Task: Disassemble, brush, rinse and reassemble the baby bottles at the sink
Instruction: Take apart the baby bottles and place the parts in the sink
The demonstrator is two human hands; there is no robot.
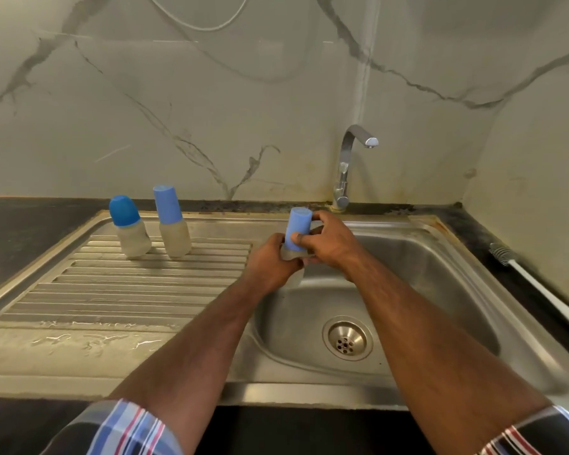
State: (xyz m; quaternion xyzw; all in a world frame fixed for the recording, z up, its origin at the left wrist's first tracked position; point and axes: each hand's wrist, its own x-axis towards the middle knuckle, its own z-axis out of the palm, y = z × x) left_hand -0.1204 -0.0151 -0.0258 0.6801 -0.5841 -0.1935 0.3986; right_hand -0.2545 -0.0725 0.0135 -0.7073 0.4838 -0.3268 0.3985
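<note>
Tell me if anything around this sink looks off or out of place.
Mostly minor things. The bottle brush lies on the dark counter right of the sink, against the wall. Rusty brown staining marks the sink rim's back corner and the faucet base. Water has pooled on the drainboard's front edge.

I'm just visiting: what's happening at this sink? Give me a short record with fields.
setting: steel sink with ribbed drainboard
held bottle: blue-capped bottle, over the basin's left edge
left hand: grips the bottle's clear body
right hand: grips the blue cap
waiting bottles: two capped bottles upright on the drainboard
brush: white-handled bottle brush on the counter, right of the basin
tap: no water visible
</note>
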